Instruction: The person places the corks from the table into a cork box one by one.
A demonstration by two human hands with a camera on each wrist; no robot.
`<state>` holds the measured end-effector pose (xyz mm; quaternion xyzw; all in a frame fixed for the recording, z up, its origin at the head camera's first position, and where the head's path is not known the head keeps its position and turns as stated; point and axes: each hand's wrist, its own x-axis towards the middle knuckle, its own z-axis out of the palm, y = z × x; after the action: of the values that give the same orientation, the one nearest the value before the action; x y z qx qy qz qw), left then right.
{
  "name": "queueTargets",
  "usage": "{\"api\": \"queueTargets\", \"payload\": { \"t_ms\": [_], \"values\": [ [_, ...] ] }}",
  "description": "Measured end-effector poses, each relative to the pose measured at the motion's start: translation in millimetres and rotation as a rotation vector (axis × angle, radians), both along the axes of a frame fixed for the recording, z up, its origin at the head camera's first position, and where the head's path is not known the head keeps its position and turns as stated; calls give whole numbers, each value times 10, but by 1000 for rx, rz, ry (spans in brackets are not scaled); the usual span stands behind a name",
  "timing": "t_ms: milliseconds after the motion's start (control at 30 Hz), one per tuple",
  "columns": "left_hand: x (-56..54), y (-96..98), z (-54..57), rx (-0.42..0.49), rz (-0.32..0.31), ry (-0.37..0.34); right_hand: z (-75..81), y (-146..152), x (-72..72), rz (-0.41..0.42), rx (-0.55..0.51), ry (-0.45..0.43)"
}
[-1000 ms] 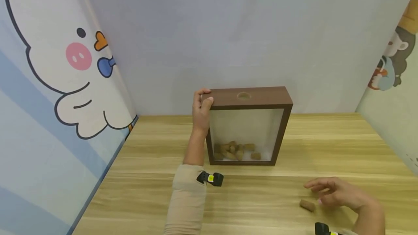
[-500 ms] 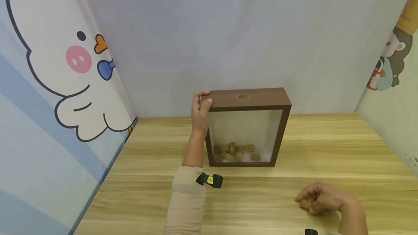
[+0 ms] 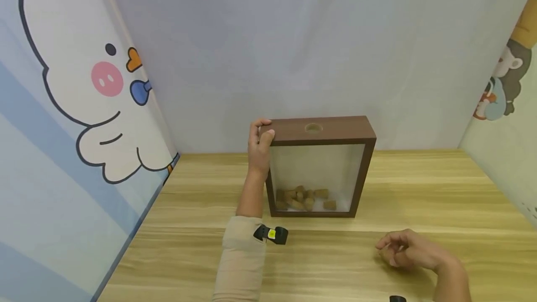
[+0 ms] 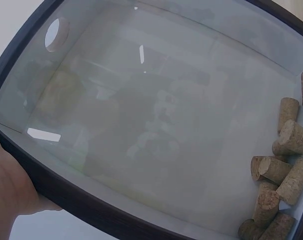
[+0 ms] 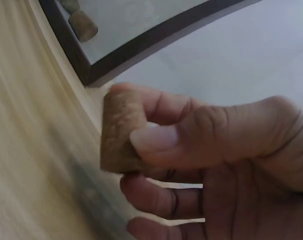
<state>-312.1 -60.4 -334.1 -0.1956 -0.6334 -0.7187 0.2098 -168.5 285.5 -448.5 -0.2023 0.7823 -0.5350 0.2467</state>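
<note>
A brown wooden frame box (image 3: 289, 129) with a clear front and a round hole (image 3: 313, 128) in its top stands upright on the table. Several corks (image 3: 298, 199) lie heaped along its bottom, mostly to the left; the left wrist view shows these corks (image 4: 274, 170) through the clear front. My left hand (image 3: 258, 153) grips the box's upper left corner, thumb in front and fingers over the top. To the right, in front of the box, my right hand (image 3: 413, 250) pinches a single cork (image 5: 122, 130) between thumb and fingers, seen plainly in the right wrist view.
The wood-grain table (image 3: 189, 246) reaches back to a pale grey wall (image 3: 293, 36). A cartoon-printed panel (image 3: 54, 153) borders the left side, and another printed panel (image 3: 503, 153) borders the right.
My right hand has come left to the loose cork, closed its thumb and fingers on it and lifted it slightly. My left hand stays on the box corner.
</note>
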Motion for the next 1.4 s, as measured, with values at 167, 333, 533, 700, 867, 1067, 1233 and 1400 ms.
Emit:
{"api": "queueTargets", "payload": {
  "t_ms": [167, 333, 533, 700, 867, 1067, 1233, 1400],
  "values": [
    [-7, 1, -6, 0, -1, 14, 52, -99, -105, 19, -58, 79],
    [-11, -8, -13, -4, -11, 36, 133, -266, -215, -6, -78, 110],
    [-22, -10, -20, -13, -22, 36, 196, -480, -309, -130, -82, 121],
    [115, 8, 104, -21, -20, 30, 256, -684, -359, -216, -75, 169],
    [216, 10, 191, -15, -11, 33, 336, -911, -412, -282, -76, 250],
    [139, -5, 122, -28, -3, 18, 452, -1130, -485, -338, -133, 360],
    [-9, -16, -19, -20, -8, 9, 614, -1245, -510, -376, -199, 446],
    [-29, -8, -44, -17, -4, 20, 828, -1334, -488, -435, -272, 478]
  ]
}}
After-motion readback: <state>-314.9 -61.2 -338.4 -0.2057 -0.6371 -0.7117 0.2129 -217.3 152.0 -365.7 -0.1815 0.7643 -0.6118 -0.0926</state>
